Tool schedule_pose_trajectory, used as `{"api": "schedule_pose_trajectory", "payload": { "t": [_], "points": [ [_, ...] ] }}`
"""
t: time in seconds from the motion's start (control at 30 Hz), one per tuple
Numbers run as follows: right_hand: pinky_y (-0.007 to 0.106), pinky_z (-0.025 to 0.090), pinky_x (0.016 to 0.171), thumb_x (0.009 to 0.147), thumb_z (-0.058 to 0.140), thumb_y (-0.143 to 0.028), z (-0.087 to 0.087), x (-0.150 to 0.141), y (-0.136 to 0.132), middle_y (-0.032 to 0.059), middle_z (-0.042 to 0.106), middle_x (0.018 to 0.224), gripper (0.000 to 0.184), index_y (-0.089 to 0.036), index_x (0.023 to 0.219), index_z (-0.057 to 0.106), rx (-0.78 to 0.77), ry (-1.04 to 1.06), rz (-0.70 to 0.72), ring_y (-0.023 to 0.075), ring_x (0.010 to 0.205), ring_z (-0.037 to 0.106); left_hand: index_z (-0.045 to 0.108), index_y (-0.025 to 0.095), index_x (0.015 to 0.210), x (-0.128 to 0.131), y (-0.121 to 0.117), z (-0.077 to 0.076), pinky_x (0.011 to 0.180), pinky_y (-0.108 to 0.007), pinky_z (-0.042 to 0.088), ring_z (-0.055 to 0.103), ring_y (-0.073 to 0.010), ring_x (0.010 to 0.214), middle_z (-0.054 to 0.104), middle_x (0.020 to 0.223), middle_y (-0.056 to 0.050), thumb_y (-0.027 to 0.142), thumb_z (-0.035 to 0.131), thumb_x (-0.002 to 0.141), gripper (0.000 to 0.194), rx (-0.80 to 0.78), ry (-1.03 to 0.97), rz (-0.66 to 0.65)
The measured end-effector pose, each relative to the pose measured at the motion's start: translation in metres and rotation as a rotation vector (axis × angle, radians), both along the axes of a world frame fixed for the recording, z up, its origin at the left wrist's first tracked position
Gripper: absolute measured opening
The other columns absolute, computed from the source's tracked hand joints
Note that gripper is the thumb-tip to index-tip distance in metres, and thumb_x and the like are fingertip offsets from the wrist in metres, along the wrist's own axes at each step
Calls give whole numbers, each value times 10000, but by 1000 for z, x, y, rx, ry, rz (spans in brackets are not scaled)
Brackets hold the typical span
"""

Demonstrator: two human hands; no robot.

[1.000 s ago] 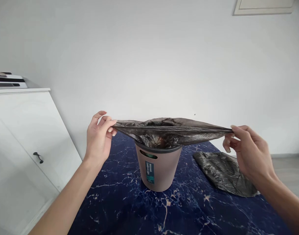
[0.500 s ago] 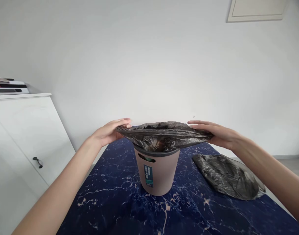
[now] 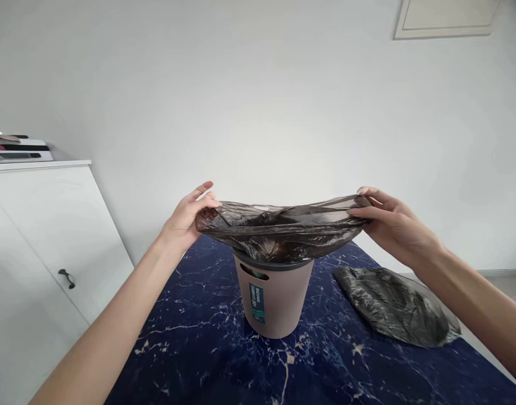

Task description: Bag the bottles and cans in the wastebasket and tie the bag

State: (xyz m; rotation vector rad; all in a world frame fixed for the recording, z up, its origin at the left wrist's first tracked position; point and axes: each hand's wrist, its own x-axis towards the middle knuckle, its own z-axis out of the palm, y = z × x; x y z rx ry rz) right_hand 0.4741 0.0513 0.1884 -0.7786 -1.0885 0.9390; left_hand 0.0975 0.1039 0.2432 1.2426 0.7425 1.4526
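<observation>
A dark translucent garbage bag (image 3: 283, 233) is stretched wide over the mouth of a beige-pink trash bin (image 3: 278, 298), with part of the bag down inside. The bin stands upright and has a dark rim, an oval handle hole and a teal label. My left hand (image 3: 190, 216) grips the bag's left edge between thumb and fingers. At the opposite edge, my right hand (image 3: 386, 222) pinches the plastic, which is pulled taut between both hands above the rim. Some fingertips are hidden behind the bag.
Another dark garbage bag (image 3: 396, 306) lies crumpled on the right of the blue marble-patterned table (image 3: 190, 360). A white cabinet (image 3: 42, 236) with a dark handle stands at left, with objects (image 3: 19, 149) on top. A pale wall is behind.
Both hands have risen slightly, and the right has also moved outward. The bag's back edge is now lifted and pulled tighter between them. The bin stays in place.
</observation>
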Motion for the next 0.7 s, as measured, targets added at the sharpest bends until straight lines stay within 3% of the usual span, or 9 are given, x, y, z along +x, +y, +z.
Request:
{"api": "schedule_pose_trajectory", "payload": {
  "t": [0.27, 0.47, 0.6, 0.7],
  "points": [
    [251, 481, 668, 532, 987, -163, 2, 8, -12, -4, 598, 887, 466, -252, 874, 683, 33, 123, -87, 150, 836, 560, 658, 183, 1102, -3, -7, 2, 533, -185, 455, 525, -63, 570, 516, 699, 114, -23, 854, 552, 620, 121, -176, 45],
    [267, 473, 648, 512, 1013, -207, -10, 25, -21, 17, 558, 907, 468, -266, 848, 692, 7, 94, -151, 164, 849, 554, 678, 190, 1058, -21, -11, -7, 528, -178, 431, 521, -68, 606, 497, 691, 104, -38, 850, 603, 537, 146, -201, 89],
    [318, 342, 531, 569, 1034, -303, -28, 41, -31, 25, 472, 890, 408, -259, 808, 706, -37, 13, -140, 130, 713, 445, 685, 180, 1050, -41, -12, -19, 553, -179, 435, 507, -71, 610, 491, 689, 95, -56, 850, 625, 513, 138, -197, 61],
    [378, 269, 519, 625, 1020, -385, -42, 57, -39, 62, 491, 914, 355, -274, 803, 733, -92, -72, -117, 142, 695, 450, 692, 178, 1071, -57, -12, -30, 583, -183, 450, 487, -67, 602, 495, 705, 89, -80, 834, 634, 527, 136, -189, 15]
  ]
}}
